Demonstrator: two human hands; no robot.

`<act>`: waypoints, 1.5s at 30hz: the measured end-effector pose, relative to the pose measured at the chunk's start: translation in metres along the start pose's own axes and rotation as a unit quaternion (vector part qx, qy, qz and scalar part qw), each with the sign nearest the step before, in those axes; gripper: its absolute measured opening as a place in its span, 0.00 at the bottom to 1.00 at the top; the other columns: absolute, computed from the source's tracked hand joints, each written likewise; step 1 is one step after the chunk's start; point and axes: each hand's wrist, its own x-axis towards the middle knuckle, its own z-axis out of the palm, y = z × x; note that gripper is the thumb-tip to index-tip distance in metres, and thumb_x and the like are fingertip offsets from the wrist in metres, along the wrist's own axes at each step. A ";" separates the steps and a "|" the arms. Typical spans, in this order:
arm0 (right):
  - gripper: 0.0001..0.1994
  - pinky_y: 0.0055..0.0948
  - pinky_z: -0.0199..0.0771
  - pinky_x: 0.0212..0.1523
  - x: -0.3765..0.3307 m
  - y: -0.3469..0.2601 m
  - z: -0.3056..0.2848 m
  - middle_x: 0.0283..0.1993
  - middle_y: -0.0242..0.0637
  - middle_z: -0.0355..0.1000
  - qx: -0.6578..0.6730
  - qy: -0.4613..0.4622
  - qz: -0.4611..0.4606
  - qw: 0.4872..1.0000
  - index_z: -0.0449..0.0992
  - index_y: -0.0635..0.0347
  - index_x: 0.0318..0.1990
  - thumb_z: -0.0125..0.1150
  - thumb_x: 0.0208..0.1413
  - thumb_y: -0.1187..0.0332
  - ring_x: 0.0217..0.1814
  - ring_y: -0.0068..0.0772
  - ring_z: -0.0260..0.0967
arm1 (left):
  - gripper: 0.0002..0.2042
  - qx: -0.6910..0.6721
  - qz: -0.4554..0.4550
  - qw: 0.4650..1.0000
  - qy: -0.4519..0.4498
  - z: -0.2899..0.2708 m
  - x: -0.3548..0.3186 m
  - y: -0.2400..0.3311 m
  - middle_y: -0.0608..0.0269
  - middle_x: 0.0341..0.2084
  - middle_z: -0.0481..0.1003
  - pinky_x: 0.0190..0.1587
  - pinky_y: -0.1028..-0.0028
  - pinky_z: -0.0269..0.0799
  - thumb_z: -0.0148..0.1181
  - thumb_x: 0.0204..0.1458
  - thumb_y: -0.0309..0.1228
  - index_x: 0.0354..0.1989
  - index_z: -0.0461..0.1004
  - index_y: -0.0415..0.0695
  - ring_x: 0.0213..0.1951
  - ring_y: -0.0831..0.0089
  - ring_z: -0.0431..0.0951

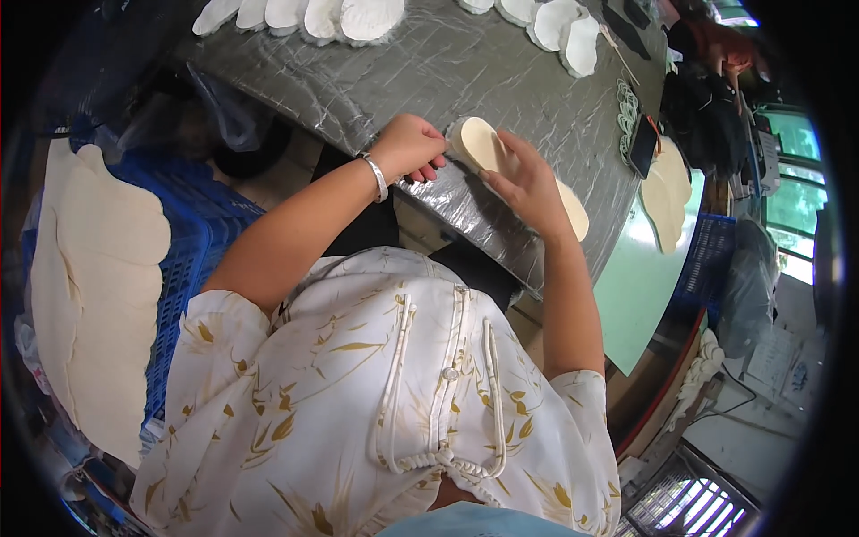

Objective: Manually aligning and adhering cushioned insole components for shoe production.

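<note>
My right hand (534,185) grips a cream insole (477,141) with a fuzzy edge, thumb and fingers along its right side. The insole is tilted up just above the near part of the table. Close to its left edge, my left hand (410,149) is closed, fingers curled together. What those fingers hold, if anything, is hidden; a small dark bit shows beneath them. A second cream insole (574,211) lies on the table, partly behind my right wrist.
The table (358,76) has a crinkled plastic cover. White fuzzy-edged insoles (369,20) line its far side, with more insoles (557,25) at far right. A phone (643,146) lies by pale cord (626,116). At left, cream sheet material (107,251) rests over a blue crate (183,242).
</note>
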 end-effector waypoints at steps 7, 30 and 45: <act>0.26 0.39 0.69 0.58 0.000 -0.001 0.004 0.58 0.47 0.69 -0.046 0.021 -0.032 0.998 0.72 0.60 0.56 0.69 0.48 0.65 0.59 0.51 0.67 | 0.11 0.005 0.008 1.000 0.000 0.003 -0.001 0.002 0.61 0.23 0.77 0.13 0.81 0.67 0.58 0.55 0.30 0.40 0.76 0.35 0.17 0.76 0.76; 0.36 0.57 0.45 0.70 -0.022 0.007 0.020 0.73 0.47 0.51 -0.288 0.026 -0.048 0.956 0.52 0.55 0.70 0.57 0.58 0.52 0.75 0.47 0.47 | 0.11 0.291 0.318 0.883 0.183 0.019 -0.019 0.000 0.57 0.35 0.77 0.37 0.66 0.73 0.60 0.49 0.26 0.41 0.75 0.41 0.33 0.59 0.78; 0.25 0.56 0.45 0.70 -0.104 0.018 -0.005 0.71 0.47 0.54 -0.214 0.137 0.077 0.964 0.61 0.61 0.65 0.52 0.62 0.63 0.74 0.49 0.50 | 0.17 0.265 0.468 0.835 0.117 0.022 -0.013 0.002 0.49 0.57 0.70 0.63 0.61 0.58 0.49 0.58 0.26 0.55 0.73 0.37 0.60 0.52 0.68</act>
